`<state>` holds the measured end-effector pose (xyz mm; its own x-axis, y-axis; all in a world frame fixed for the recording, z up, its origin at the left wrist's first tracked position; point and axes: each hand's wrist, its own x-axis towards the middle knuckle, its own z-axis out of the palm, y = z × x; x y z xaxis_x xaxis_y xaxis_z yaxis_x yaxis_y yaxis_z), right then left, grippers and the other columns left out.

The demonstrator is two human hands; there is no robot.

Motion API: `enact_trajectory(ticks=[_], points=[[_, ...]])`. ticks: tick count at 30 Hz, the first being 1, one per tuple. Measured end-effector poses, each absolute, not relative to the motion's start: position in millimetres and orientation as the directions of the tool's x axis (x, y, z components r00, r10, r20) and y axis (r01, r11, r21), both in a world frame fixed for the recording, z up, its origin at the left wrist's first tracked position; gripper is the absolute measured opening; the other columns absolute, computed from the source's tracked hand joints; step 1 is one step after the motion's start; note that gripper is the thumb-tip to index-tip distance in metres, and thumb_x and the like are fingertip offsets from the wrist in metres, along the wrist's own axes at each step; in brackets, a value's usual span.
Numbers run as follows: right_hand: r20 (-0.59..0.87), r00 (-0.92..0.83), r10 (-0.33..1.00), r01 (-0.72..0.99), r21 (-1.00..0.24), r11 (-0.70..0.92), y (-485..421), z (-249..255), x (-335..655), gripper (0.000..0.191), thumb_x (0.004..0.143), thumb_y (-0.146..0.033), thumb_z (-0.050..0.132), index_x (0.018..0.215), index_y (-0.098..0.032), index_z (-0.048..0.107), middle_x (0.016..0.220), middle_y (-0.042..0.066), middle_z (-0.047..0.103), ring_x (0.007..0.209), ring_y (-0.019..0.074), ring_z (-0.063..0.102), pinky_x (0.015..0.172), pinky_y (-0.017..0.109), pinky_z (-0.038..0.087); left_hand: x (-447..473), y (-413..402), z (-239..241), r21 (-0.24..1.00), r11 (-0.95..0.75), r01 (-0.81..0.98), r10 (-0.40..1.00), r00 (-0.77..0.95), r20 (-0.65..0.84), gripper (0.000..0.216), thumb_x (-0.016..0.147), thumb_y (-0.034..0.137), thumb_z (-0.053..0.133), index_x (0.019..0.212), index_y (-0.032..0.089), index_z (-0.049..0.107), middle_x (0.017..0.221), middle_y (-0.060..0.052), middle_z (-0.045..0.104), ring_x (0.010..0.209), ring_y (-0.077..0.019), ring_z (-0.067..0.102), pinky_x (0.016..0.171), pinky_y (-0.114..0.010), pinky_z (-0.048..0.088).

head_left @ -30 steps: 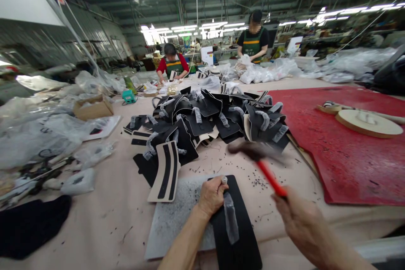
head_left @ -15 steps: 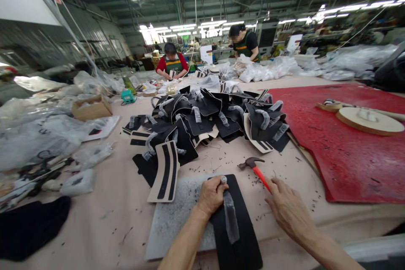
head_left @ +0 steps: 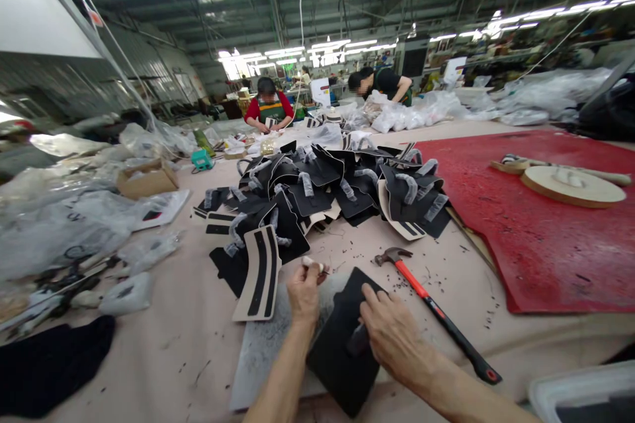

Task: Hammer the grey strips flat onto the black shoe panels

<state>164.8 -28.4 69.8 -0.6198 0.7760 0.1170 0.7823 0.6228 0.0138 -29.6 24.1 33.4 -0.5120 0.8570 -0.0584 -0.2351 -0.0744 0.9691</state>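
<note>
My left hand [head_left: 304, 291] is closed around a small metal punch [head_left: 313, 264], lifted just above the grey slab [head_left: 258, 350]. On that slab lies a flat black shoe piece [head_left: 337, 357], turned askew, and my right hand [head_left: 391, 334] grips its upper right part with the fingers curled over it. A hammer with a red and black handle [head_left: 436, 314] lies on the table to the right of my right hand, untouched. A heap of black pieces with grey straps [head_left: 327, 195] sits beyond my hands.
A red mat [head_left: 536, 238] with round wooden discs [head_left: 570, 185] covers the right side. Clear plastic bags [head_left: 59, 225], a cardboard box [head_left: 146, 178] and a dark cloth [head_left: 49, 360] lie at left. Two people work at the table's far end.
My right hand put the hammer down on the table and moved left onto the black piece, which has turned. My left hand lifted the punch off the piece.
</note>
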Motion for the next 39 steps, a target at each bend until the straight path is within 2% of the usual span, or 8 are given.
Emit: enact_trajectory(ticks=[2,4,7,12,19,25,30,39], points=[[0.049,-0.495,0.867,0.869,0.028,0.495,-26,92,164,0.016,0.081,-0.01,0.051,0.092,-0.015,0.062,0.105,0.018,0.066,0.09,0.0298,0.063,0.082,0.043,0.043,-46,19,62,0.963,-0.182,-0.199,0.805,-0.592,0.03,0.034,0.078,0.044,0.074,0.086,0.011,0.069,0.076,-0.006,0.073,0.072,-0.0199,0.072,0.071,-0.033,0.06],[-0.027,-0.409,0.912,0.913,-0.011,0.409,-24,109,164,0.013,0.083,-0.011,0.05,0.09,-0.015,0.06,0.089,0.015,0.068,0.081,0.0287,0.066,0.074,0.039,0.043,-60,11,88,0.954,-0.289,-0.083,0.759,-0.627,0.175,0.032,0.08,0.044,0.073,0.088,0.012,0.07,0.08,-0.005,0.074,0.074,-0.0193,0.072,0.074,-0.032,0.06],[-0.081,-0.292,0.953,0.949,-0.15,0.278,-24,112,161,0.015,0.091,-0.02,0.048,0.099,-0.015,0.058,0.079,0.012,0.07,0.076,0.0278,0.069,0.065,0.033,0.04,-64,-3,105,0.95,-0.295,0.103,0.788,-0.536,0.303,0.027,0.083,0.041,0.071,0.086,0.014,0.071,0.081,-0.005,0.075,0.076,-0.0188,0.071,0.075,-0.029,0.058],[-0.088,-0.162,0.983,0.918,-0.378,0.117,-30,79,149,0.023,0.097,-0.031,0.045,0.112,-0.019,0.057,0.083,0.009,0.073,0.078,0.0254,0.071,0.064,0.03,0.038,-35,-13,67,0.958,-0.158,0.238,0.893,-0.38,0.242,0.022,0.085,0.037,0.066,0.081,0.016,0.07,0.071,-0.002,0.071,0.068,-0.0171,0.066,0.065,-0.025,0.051],[-0.213,-0.171,0.962,0.852,-0.522,0.036,-37,65,140,0.041,0.1,-0.037,0.039,0.134,-0.02,0.055,0.1,0.013,0.075,0.092,0.0273,0.072,0.076,0.033,0.046,-18,4,13,0.979,-0.04,0.202,0.957,-0.273,0.095,0.022,0.084,0.037,0.063,0.079,0.017,0.069,0.073,-0.002,0.072,0.068,-0.0175,0.065,0.066,-0.025,0.049],[-0.285,-0.225,0.932,0.753,-0.657,-0.019,-43,59,128,0.056,0.095,-0.047,0.045,0.138,-0.011,0.051,0.106,0.018,0.073,0.1,0.0296,0.069,0.085,0.035,0.048,-19,9,4,0.985,-0.018,0.173,0.962,-0.265,0.064,0.022,0.085,0.039,0.062,0.086,0.018,0.071,0.079,-0.003,0.075,0.076,-0.0197,0.069,0.074,-0.028,0.052],[-0.308,-0.23,0.923,0.767,-0.641,-0.023,-49,46,117,0.063,0.096,-0.05,0.042,0.14,-0.004,0.05,0.109,0.023,0.071,0.107,0.0334,0.067,0.09,0.04,0.048,-20,6,6,0.987,-0.019,0.162,0.969,-0.238,0.058,0.021,0.087,0.036,0.062,0.087,0.017,0.071,0.08,-0.004,0.075,0.077,-0.0195,0.069,0.077,-0.029,0.052],[-0.296,-0.261,0.919,0.807,-0.589,0.039,-40,49,124,0.052,0.098,-0.042,0.039,0.135,-0.01,0.058,0.112,0.019,0.072,0.104,0.0312,0.069,0.088,0.038,0.049,-20,4,14,0.975,-0.041,0.219,0.988,-0.136,0.072,0.019,0.088,0.034,0.061,0.088,0.018,0.071,0.084,-0.004,0.075,0.078,-0.0184,0.067,0.075,-0.027,0.052]])
